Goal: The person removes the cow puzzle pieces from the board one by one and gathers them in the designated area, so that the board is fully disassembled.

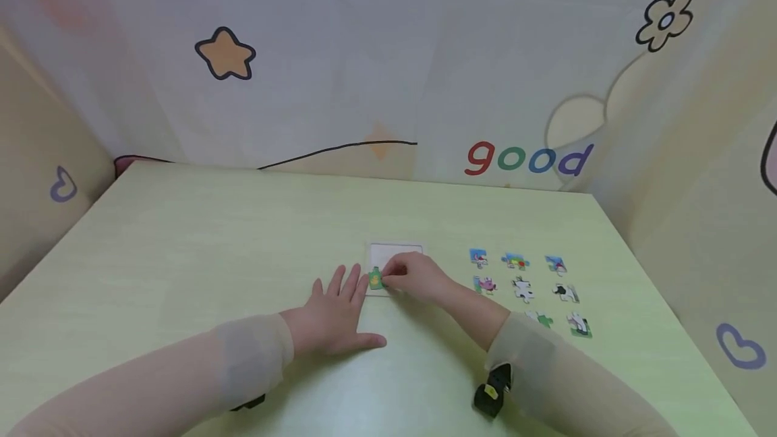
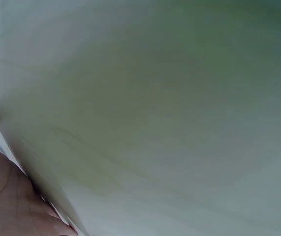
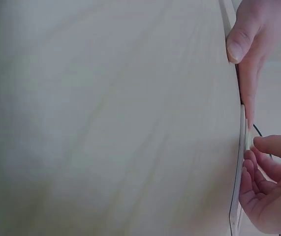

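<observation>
A small green jigsaw puzzle piece (image 1: 376,278) with a yellow patch is at the lower left corner of a shallow white puzzle frame (image 1: 396,248). My right hand (image 1: 419,277) pinches the piece by its right side with thumb and curled fingers; that hand covers the frame's lower right part. In the right wrist view the right hand (image 3: 273,182) is at the frame's thin edge. My left hand (image 1: 334,315) lies on the table with fingers spread, fingertips beside the frame's left edge. Only part of the left hand (image 2: 12,196) shows in the left wrist view.
To the right lie several loose puzzle pieces in rough rows, among them a blue one (image 1: 478,257), a multicoloured one (image 1: 516,261) and a white one (image 1: 523,290). The right forearm partly overlaps the nearest ones. A printed curtain (image 1: 315,73) hangs behind the pale green table (image 1: 243,235).
</observation>
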The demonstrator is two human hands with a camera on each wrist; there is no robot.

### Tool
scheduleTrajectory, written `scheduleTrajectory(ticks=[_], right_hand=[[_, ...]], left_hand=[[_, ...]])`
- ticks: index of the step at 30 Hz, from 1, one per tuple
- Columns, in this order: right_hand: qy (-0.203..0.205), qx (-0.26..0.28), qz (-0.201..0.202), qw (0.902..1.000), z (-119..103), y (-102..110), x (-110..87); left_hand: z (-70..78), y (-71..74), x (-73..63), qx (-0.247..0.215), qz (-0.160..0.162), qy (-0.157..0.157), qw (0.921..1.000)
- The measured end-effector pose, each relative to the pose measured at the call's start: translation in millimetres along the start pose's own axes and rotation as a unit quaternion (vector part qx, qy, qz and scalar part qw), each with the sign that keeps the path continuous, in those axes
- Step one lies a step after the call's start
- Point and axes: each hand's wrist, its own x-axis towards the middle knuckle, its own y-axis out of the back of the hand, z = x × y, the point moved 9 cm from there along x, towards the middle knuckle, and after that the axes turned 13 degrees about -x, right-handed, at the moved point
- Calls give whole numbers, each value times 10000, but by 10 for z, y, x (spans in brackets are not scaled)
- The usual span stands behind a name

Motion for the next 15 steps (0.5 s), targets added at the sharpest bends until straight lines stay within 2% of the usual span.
scheduleTrajectory(ticks=[9, 15], right_hand=[[338, -561, 78, 9978, -108, -5, -10], [127, -408, 66, 9991, -88, 2, -10]], left_hand=[[23, 21, -9, 36, 24, -20, 10000], [22, 33, -18, 66, 38, -32, 10000]])
